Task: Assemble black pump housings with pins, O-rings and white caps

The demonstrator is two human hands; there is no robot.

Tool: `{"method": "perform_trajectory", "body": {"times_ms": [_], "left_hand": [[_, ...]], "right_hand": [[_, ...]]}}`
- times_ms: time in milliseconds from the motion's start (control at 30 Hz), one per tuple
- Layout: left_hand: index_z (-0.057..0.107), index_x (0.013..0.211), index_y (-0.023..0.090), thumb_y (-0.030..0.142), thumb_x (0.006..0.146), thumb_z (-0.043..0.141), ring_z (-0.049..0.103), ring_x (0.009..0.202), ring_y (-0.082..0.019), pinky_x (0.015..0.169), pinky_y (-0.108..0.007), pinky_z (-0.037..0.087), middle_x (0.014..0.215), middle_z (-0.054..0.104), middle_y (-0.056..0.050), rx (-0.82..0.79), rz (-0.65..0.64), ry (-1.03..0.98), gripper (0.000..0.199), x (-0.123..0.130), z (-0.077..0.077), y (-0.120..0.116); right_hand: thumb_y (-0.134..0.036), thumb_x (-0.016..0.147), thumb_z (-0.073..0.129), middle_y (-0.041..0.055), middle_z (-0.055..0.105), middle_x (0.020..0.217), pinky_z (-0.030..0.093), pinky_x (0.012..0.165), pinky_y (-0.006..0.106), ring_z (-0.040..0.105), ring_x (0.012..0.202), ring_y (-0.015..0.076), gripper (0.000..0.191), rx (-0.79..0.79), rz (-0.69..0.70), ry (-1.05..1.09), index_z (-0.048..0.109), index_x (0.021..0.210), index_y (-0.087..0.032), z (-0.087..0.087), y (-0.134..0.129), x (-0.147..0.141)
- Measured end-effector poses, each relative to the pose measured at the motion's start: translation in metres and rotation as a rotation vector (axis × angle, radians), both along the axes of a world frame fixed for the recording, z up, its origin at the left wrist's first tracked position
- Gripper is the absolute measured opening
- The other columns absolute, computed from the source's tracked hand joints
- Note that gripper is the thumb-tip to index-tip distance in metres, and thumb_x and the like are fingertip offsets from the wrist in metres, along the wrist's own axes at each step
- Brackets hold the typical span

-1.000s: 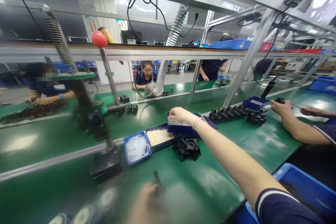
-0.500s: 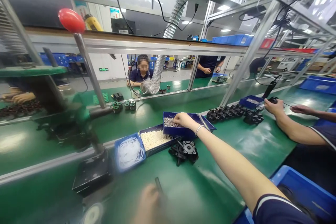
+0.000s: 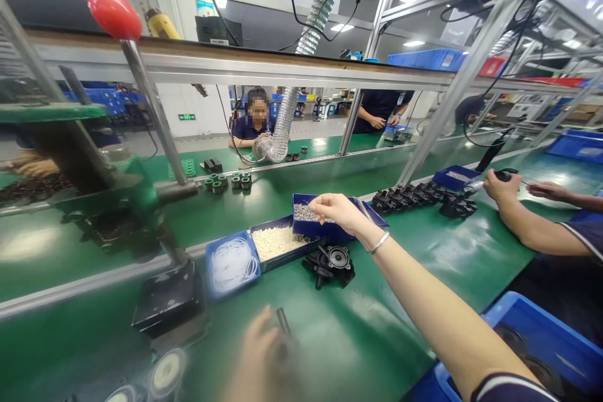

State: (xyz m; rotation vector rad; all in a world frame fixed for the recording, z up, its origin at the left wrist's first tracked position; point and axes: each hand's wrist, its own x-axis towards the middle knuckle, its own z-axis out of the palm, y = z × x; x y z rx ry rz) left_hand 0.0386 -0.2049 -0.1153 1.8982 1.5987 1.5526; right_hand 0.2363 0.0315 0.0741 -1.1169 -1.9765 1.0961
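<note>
My right hand (image 3: 332,210) is over the blue bin of small metal parts (image 3: 304,212), its fingertips pinched together; whatever they hold is too small to make out. Left of that bin are a bin of cream-coloured pieces (image 3: 276,242) and a blue tray of clear rings (image 3: 234,264). Black round housings (image 3: 336,259) lie on the green table just below the bins. My left hand (image 3: 264,352) is low in the view and smeared by motion, beside a dark rod-like object (image 3: 283,321) that is also blurred.
A press with a red-knobbed lever (image 3: 114,14) stands on the left, above a black block (image 3: 167,298). Black parts (image 3: 409,198) line the table to the right. A co-worker's hand (image 3: 502,185) holds a black part. A blue crate (image 3: 541,339) sits at lower right.
My right hand has lifted slightly out of the metal parts, with its fingertips now in sight. My left hand has shifted a little, still blurred. The view has tilted slightly, showing more discs at lower left.
</note>
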Motion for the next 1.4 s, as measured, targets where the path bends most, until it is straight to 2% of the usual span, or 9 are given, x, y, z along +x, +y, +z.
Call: {"method": "perform_trajectory", "body": {"times_ms": [100, 167, 267, 367, 633, 833, 967, 1100, 1400], "left_hand": [[0.052, 0.132, 0.023, 0.035, 0.088, 0.061, 0.061, 0.121, -0.031, 0.097, -0.048, 0.053, 0.131, 0.061, -0.016, 0.036, 0.044, -0.023, 0.046, -0.010, 0.038, -0.011], [0.047, 0.137, 0.024, 0.031, 0.092, 0.057, 0.067, 0.111, -0.026, 0.094, -0.042, 0.056, 0.126, 0.065, -0.013, -0.111, 0.048, -0.126, 0.047, -0.015, 0.070, -0.012], [0.059, 0.126, 0.025, 0.028, 0.091, 0.061, 0.071, 0.096, -0.021, 0.087, -0.035, 0.057, 0.108, 0.072, -0.007, -0.179, -0.032, -0.125, 0.036, -0.019, 0.109, -0.010], [0.071, 0.106, 0.025, 0.023, 0.091, 0.061, 0.071, 0.087, -0.019, 0.079, -0.029, 0.056, 0.094, 0.075, -0.004, -0.156, -0.130, -0.043, 0.019, -0.019, 0.126, -0.010], [0.072, 0.087, 0.022, 0.025, 0.088, 0.064, 0.068, 0.079, -0.017, 0.072, -0.026, 0.053, 0.084, 0.073, -0.003, -0.250, -0.126, -0.200, 0.008, -0.023, 0.120, -0.028], [0.071, 0.086, 0.022, 0.030, 0.086, 0.067, 0.068, 0.086, -0.018, 0.080, -0.029, 0.053, 0.089, 0.071, -0.002, -0.365, 0.015, -0.301, 0.009, -0.035, 0.101, -0.039], [0.069, 0.081, 0.022, 0.028, 0.089, 0.063, 0.068, 0.088, -0.019, 0.082, -0.030, 0.052, 0.089, 0.072, -0.002, -0.397, -0.012, -0.185, 0.012, -0.035, 0.083, -0.045], [0.068, 0.084, 0.021, 0.020, 0.092, 0.057, 0.068, 0.084, -0.018, 0.076, -0.029, 0.054, 0.087, 0.071, -0.004, -0.273, -0.061, -0.017, 0.013, -0.031, 0.075, -0.045], [0.066, 0.100, 0.021, 0.013, 0.094, 0.050, 0.071, 0.090, -0.020, 0.078, -0.030, 0.058, 0.100, 0.074, -0.006, -0.114, -0.074, 0.418, 0.019, -0.037, 0.073, -0.044]], "right_hand": [[-0.044, 0.084, 0.069, -0.0011, 0.060, 0.061, 0.046, 0.056, 0.024, 0.055, 0.055, 0.0115, 0.030, -0.069, 0.168, 0.039, 0.065, 0.081, -0.014, 0.003, -0.062, -0.018], [-0.046, 0.084, 0.069, -0.0009, 0.059, 0.062, 0.045, 0.054, 0.023, 0.055, 0.054, 0.0117, 0.032, -0.133, 0.315, 0.061, 0.066, 0.081, -0.015, -0.002, -0.100, -0.029], [-0.047, 0.087, 0.066, -0.0010, 0.058, 0.067, 0.044, 0.054, 0.023, 0.054, 0.056, 0.0112, 0.032, -0.208, 0.478, 0.093, 0.066, 0.082, -0.016, -0.013, -0.137, -0.038], [-0.047, 0.089, 0.065, -0.0008, 0.058, 0.070, 0.043, 0.052, 0.022, 0.054, 0.056, 0.0108, 0.031, -0.231, 0.495, 0.097, 0.066, 0.085, -0.017, -0.024, -0.151, -0.042], [-0.045, 0.088, 0.067, -0.0022, 0.059, 0.064, 0.044, 0.053, 0.022, 0.054, 0.054, 0.0107, 0.031, -0.307, 0.472, 0.179, 0.064, 0.078, -0.017, -0.036, -0.168, -0.047], [-0.041, 0.085, 0.073, 0.0011, 0.066, 0.066, 0.048, 0.057, 0.025, 0.059, 0.057, 0.0120, 0.028, -0.415, 0.282, 0.452, 0.061, 0.082, -0.015, -0.053, -0.171, -0.042], [-0.041, 0.086, 0.074, 0.0026, 0.068, 0.071, 0.048, 0.057, 0.025, 0.061, 0.060, 0.0126, 0.029, -0.446, 0.192, 0.527, 0.059, 0.089, -0.016, -0.070, -0.170, -0.031], [-0.044, 0.086, 0.073, 0.0041, 0.070, 0.078, 0.050, 0.058, 0.027, 0.064, 0.064, 0.0143, 0.037, -0.475, 0.133, 0.555, 0.061, 0.106, -0.017, -0.087, -0.174, -0.022], [-0.045, 0.093, 0.064, 0.0069, 0.071, 0.090, 0.052, 0.073, 0.032, 0.067, 0.078, 0.0181, 0.028, -0.379, 0.032, 0.431, 0.056, 0.096, -0.019, -0.106, -0.187, -0.015]]}}
